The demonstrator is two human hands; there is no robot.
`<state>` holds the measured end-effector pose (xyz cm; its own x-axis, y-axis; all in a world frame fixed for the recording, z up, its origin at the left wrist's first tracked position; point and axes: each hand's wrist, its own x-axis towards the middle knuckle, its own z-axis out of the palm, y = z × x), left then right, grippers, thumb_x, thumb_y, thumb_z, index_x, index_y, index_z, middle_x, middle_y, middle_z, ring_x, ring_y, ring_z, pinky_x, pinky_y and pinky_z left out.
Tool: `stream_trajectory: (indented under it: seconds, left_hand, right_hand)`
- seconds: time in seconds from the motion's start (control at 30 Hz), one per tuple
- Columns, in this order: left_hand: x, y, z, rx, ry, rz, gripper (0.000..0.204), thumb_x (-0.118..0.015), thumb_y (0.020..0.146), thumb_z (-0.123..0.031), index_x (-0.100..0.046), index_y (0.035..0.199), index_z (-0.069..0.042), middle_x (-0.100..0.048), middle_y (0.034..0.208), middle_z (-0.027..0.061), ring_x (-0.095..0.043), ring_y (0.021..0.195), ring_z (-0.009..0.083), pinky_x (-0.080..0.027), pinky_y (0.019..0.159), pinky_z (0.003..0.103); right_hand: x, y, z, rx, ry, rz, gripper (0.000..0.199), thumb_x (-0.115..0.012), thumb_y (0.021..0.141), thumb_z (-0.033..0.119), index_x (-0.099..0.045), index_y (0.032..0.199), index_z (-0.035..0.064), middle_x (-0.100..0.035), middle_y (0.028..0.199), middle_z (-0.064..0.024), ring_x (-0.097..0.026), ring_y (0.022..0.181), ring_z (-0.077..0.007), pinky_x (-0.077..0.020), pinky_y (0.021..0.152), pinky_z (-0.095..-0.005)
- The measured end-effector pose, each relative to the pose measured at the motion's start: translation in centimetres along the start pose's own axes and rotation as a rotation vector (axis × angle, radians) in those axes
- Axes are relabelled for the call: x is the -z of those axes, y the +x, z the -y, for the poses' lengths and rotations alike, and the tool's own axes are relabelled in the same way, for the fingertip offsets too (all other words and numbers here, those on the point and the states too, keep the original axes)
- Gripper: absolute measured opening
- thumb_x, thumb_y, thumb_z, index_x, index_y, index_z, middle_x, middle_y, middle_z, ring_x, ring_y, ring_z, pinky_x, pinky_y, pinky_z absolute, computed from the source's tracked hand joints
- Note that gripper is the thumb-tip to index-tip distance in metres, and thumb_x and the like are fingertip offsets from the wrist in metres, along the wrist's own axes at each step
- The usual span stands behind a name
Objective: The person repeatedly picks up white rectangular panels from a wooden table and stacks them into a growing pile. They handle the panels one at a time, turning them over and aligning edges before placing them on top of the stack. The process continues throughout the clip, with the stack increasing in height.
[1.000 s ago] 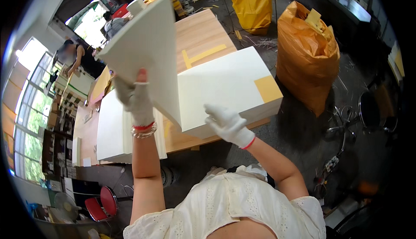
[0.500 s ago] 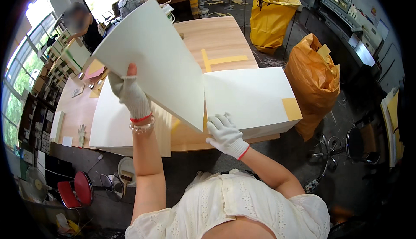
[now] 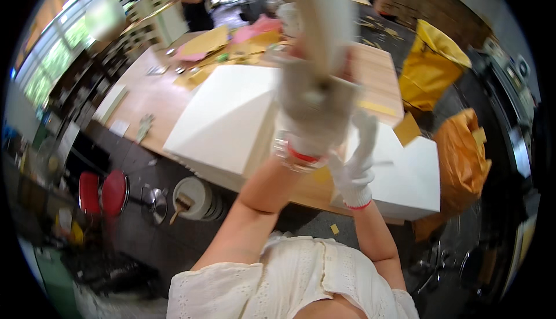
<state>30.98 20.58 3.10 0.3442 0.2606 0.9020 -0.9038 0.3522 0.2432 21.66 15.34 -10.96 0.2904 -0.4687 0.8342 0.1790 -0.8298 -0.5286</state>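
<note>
My left hand [image 3: 315,107], in a white knit glove with a red cuff, is raised in front of me and gripping a white board [image 3: 333,24]. Motion smears both, and the board is seen nearly edge-on. Lower and to the right is my gloved right hand [image 3: 356,165], its fingers stretched upward beside the right stack of white boards [image 3: 408,171]; part of it is hidden behind my left hand. Whether it touches the stack I cannot tell. Another stack of white boards [image 3: 223,119] stands left of my left forearm.
Yellow and pink sheets [image 3: 202,44] lie on the wooden table [image 3: 130,105], near a loose glove [image 3: 145,128]. A bucket with a brush [image 3: 194,197] and a red chair [image 3: 114,191] stand below left. Yellow [image 3: 431,64] and orange bags [image 3: 460,162] stand right. People are at the back.
My left hand has swung right with the board, which has turned nearly edge-on. My right hand has moved right, its fingers now pointing up. The view has shifted, and the yellow square sits differently.
</note>
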Motion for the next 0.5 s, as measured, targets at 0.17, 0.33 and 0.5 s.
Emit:
stream_trajectory:
  seconds: [0.17,0.33,0.5]
  left_hand:
    - [-0.7,0.4,-2.6,-0.120,-0.172,0.221,0.060,-0.066,0.075,-0.001,-0.050,0.133,0.003,-0.051,0.133,0.0307,-0.055,0.117,0.0455,-0.055,0.086,0.044]
    - [-3.1,2.8,-0.8,-0.242,0.192,0.213,0.052,-0.065,0.082,-0.007,-0.050,0.131,0.004,-0.050,0.135,0.0298,-0.048,0.126,0.0495,-0.051,0.093,0.055]
    - [-0.5,3.9,6.8,-0.001,0.368,0.784,0.073,-0.067,0.079,-0.027,-0.040,0.140,0.002,-0.044,0.140,0.0244,-0.037,0.134,0.0394,-0.031,0.113,0.042]
  right_hand:
    - [-3.0,-1.4,-3.2,-0.231,0.455,0.082,0.076,-0.073,0.082,0.017,-0.032,0.144,-0.0018,-0.049,0.136,-0.0193,-0.050,0.123,-0.0285,-0.0417,0.102,-0.0377]
    - [-6.5,-2.2,-3.8,-0.446,0.901,0.040,0.067,-0.067,0.086,0.013,-0.034,0.143,0.0026,-0.051,0.133,-0.0137,-0.053,0.118,-0.0232,-0.0457,0.097,-0.0360]
    - [-11.6,0.2,1.7,-0.674,0.974,0.044,0.060,-0.063,0.088,0.009,-0.036,0.142,0.0058,-0.055,0.126,-0.0098,-0.057,0.109,-0.0186,-0.0505,0.088,-0.0328]
